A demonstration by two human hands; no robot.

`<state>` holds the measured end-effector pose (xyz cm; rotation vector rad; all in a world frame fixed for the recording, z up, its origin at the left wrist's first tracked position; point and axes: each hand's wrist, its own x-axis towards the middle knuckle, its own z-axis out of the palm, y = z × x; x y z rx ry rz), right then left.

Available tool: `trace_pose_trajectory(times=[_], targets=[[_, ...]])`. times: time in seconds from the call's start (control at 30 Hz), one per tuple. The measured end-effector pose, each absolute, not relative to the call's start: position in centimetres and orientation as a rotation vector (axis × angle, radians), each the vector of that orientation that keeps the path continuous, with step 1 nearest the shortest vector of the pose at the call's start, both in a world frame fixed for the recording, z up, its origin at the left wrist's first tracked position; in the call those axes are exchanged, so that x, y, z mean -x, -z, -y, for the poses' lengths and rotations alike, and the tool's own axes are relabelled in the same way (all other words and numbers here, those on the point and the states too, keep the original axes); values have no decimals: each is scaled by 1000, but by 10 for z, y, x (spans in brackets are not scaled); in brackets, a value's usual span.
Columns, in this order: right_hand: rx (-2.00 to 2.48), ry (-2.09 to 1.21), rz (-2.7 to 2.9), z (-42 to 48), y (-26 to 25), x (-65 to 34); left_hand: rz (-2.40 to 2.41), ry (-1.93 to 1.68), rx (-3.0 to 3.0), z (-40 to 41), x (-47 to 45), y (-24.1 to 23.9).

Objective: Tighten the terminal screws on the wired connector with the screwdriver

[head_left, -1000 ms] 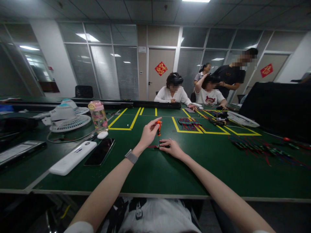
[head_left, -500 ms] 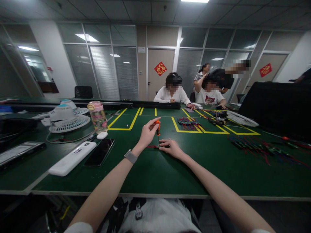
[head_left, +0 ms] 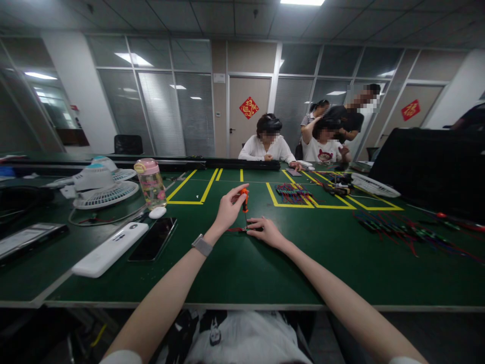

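An orange-and-black screwdriver (head_left: 245, 201) stands almost upright in front of me, its handle gripped near the top by my left hand (head_left: 228, 206). Its tip meets a small part with red wires (head_left: 243, 230) lying on the green tabletop (head_left: 242, 273). My right hand (head_left: 267, 233) rests on the table just right of the tip, its thumb and fingers closed on that small part. The part is mostly covered by my fingers, so its exact kind does not show.
To the left are a pink-lidded bottle (head_left: 150, 183), a white fan (head_left: 104, 189), a dark phone (head_left: 153, 239) and a white case (head_left: 110, 249). Wired boards (head_left: 293, 193) lie inside yellow tape, more wired boards (head_left: 401, 228) at right. Several people are across the table.
Both hands keep nearly the same pose around the screwdriver and the small wired part. The view has shifted slightly. Across the table, a seated person has raised a hand.
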<state>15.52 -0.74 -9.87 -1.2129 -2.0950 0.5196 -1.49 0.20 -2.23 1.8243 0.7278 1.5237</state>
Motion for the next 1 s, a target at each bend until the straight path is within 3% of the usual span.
trace_pose_trajectory(times=[1.0], targets=[[1227, -516, 2117, 6, 99, -156, -741, -1521, -1821, -3, 15, 22]])
